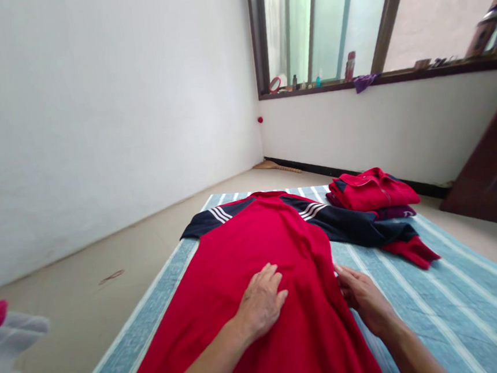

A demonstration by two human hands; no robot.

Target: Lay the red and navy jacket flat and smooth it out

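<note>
A red jacket (253,244) with dark navy sleeves and white stripes lies spread out, back side up, on a blue striped sheet (441,303). My left hand (262,300) rests flat on the middle of its back, fingers stretched out. At the jacket's right side edge is my right hand (365,297), its thumb and fingers closed on the fabric; the fingertips are partly hidden. The right sleeve (365,228) reaches out across the sheet and ends in a red cuff (413,251). The left sleeve (203,222) hangs toward the sheet's left edge.
A stack of folded red and navy clothes (375,190) sits at the far right of the sheet. Bottles, a small mirror and a purple cloth (365,82) are on the windowsill. A dark red panel (484,154) leans at the right. White fabric (18,340) shows at lower left.
</note>
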